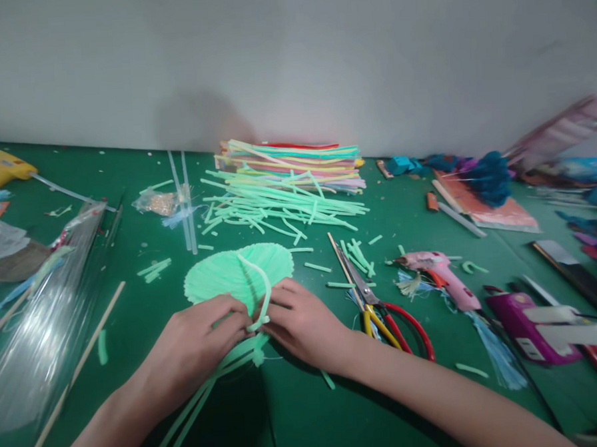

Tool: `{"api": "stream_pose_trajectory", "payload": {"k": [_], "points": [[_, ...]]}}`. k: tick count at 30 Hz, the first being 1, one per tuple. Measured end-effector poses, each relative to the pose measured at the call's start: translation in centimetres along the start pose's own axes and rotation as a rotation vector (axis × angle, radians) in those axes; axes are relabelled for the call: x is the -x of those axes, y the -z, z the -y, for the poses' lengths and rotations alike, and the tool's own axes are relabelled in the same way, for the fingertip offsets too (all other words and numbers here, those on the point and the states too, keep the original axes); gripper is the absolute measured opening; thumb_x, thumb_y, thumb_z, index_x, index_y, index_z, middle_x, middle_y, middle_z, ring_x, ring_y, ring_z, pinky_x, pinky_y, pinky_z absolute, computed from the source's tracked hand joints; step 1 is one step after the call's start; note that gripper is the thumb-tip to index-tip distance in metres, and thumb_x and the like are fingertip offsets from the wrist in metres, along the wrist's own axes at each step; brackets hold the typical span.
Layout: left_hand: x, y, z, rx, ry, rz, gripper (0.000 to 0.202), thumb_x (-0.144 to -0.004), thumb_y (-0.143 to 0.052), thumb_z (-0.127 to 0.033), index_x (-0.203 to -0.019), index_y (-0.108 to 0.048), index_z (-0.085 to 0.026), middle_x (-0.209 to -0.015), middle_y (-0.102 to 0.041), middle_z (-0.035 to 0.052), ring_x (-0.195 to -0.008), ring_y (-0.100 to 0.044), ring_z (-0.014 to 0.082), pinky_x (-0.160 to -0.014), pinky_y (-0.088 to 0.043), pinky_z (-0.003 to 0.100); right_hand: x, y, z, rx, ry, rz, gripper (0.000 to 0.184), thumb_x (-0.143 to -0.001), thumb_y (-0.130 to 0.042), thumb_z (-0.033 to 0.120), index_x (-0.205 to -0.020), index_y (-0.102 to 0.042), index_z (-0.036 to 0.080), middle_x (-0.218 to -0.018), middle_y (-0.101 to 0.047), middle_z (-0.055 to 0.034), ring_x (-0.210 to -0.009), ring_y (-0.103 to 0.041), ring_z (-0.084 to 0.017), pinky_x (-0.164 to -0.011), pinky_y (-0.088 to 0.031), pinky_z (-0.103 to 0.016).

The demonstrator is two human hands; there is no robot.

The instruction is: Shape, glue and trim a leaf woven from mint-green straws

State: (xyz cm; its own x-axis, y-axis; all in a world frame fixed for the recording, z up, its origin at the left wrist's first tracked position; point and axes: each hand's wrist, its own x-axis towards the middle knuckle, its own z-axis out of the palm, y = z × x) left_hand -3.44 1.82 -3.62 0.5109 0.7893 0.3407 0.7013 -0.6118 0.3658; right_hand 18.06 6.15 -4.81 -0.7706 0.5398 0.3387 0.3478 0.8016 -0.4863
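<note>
Tabletop (pixel 313 423) grn, wall (pixel 320 62) bhnd gry

Dim light | soft shadow on wall (pixel 320 62) | plastic film (pixel 48 323) glare | right edge blurred

Mint-green fuzzy fan (pixel 221 274) (two-lobed), ribbed, paler strip (pixel 269 292) curled across

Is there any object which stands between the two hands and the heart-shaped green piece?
Nothing visible does: the left hand and right hand both have fingers on the lower part of the green piece. The red-handled scissors lie off to the right.
</note>
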Motion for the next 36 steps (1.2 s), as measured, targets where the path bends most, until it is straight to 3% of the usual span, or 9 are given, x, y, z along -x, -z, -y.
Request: {"api": "stream_pose_trajectory", "payload": {"k": [7,15,25,36], "points": [[-0.2,0.2,0.6,-0.020,-0.109,0.024,0.006,-0.095,-0.054,-0.019,-0.092,-0.060,-0.020,-0.093,-0.068,0.0026,-0.092,-0.064,0.0201,-0.086,-0.049,0.035,0.0,-0.3,-0.1,-0.013,-0.005,-0.003,0.018,-0.100,-0.049,0.023,-0.104,-0.066,0.017,-0.103,-0.070,-0.0080,-0.090,-0.055,-0.021,-0.085,-0.044,-0.034],[0.1,0.6,1.2,-0.005,-0.102,0.069,0.008,-0.095,-0.054,-0.016,-0.097,-0.061,-0.019,-0.097,-0.065,0.0050,-0.095,-0.061,0.0211,-0.084,-0.047,0.035,0.0,0.0,-0.1,-0.046,-0.041,0.029,0.017,-0.099,-0.053,0.027,-0.100,-0.066,0.017,-0.100,-0.069,-0.0077,-0.093,-0.056,-0.020,-0.089,-0.043,-0.034],[0.2,-0.5,1.2,0.049,-0.109,0.038,0.016,-0.092,-0.053,-0.006,-0.096,-0.060,-0.020,-0.096,-0.065,0.0032,-0.092,-0.057,0.0179,-0.093,-0.043,0.037,0.0,-0.1,-0.2,-0.015,-0.008,-0.007,0.017,-0.099,-0.051,0.024,-0.094,-0.067,0.018,-0.097,-0.070,-0.0081,-0.085,-0.054,-0.020,-0.082,-0.044,-0.033],[0.1,-0.7,1.1,0.140,-0.019,-0.035,0.011,-0.093,-0.059,-0.016,-0.091,-0.068,-0.022,-0.090,-0.070,0.0009,-0.092,-0.062,0.0176,-0.092,-0.043,0.034,0.1,-0.3,-0.1,-0.089,-0.048,-0.029,0.021,-0.101,-0.049,0.028,-0.102,-0.069,0.020,-0.106,-0.074,-0.0074,-0.088,-0.060,-0.019,-0.085,-0.044,-0.034]]}}
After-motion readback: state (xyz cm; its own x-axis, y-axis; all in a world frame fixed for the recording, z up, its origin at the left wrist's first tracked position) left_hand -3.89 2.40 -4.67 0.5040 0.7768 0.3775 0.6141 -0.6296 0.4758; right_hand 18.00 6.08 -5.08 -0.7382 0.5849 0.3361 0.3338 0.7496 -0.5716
